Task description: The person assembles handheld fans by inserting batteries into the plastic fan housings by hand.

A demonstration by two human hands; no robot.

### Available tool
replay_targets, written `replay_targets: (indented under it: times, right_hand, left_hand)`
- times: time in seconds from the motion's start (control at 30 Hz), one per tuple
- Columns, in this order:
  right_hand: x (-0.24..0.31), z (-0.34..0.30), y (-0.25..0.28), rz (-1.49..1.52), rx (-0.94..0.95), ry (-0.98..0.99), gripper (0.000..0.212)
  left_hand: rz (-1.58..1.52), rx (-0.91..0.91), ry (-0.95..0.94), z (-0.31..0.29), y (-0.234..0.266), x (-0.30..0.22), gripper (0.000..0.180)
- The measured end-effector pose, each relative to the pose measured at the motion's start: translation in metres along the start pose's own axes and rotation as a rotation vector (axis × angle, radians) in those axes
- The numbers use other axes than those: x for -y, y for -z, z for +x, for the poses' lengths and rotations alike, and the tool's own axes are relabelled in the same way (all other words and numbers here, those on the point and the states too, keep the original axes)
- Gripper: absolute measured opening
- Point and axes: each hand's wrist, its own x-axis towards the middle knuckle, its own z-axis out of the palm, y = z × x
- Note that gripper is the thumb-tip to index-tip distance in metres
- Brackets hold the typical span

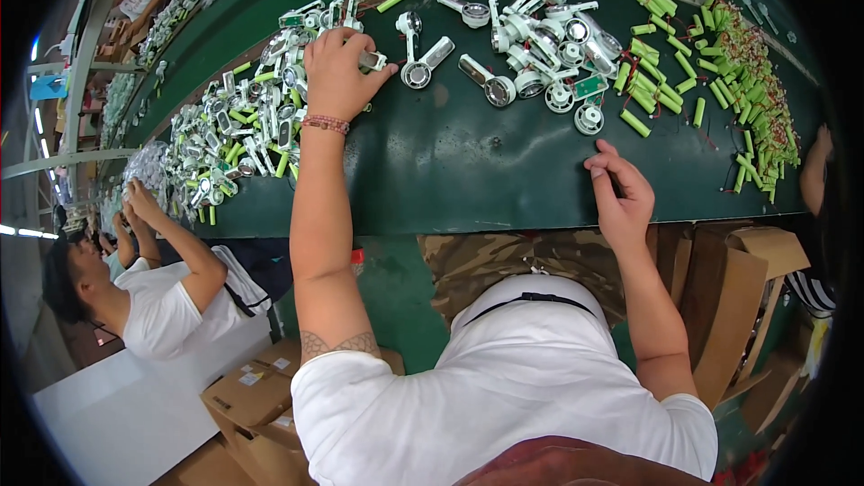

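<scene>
The left hand (342, 76) is over the right edge of the left-hand heap of white plastic housings (285, 132); its fingers are bent and its thumb points right. Between thumb and fingers shows a small white plastic part (372, 61), apparently pinched, its visible length running left to right with the right end slightly nearer. The fingers hide the rest of it.

Just right of that thumb, apart from the heap, lies a two-armed white housing (416, 75): its round head is at the near end, with one arm pointing far and the other far-right. The left hand is much the nearer to it.

The right hand (623, 193) is well apart, above the near edge of the green bench (405, 162), loosely curled, partly open, with nothing visible in it. Just beyond its fingertips, far and slightly left, sits a round white housing (589, 119); a lime-green cylindrical cell (635, 123) lies far and slightly right, its long axis slanting from far-left to near-right.
</scene>
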Motion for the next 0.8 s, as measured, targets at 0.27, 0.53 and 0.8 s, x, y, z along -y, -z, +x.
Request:
replay_targets:
  times: [0.27, 0.53, 0.8]
  right_hand:
    - [-0.001, 0.000, 0.002, -0.004, 0.015, 0.013, 0.009]
    - [0.000, 0.000, 0.004, -0.014, 0.028, 0.024, 0.010]
    - [0.000, -0.002, 0.002, -0.024, 0.028, 0.021, 0.010]
  left_hand:
    - [-0.466, -0.058, 0.270, 0.015, 0.011, 0.014, 0.022]
    - [-0.355, -0.076, 0.077, 0.009, 0.014, 0.006, 0.016]
    - [0.226, 0.017, 0.131, 0.003, 0.008, 0.005, 0.025]
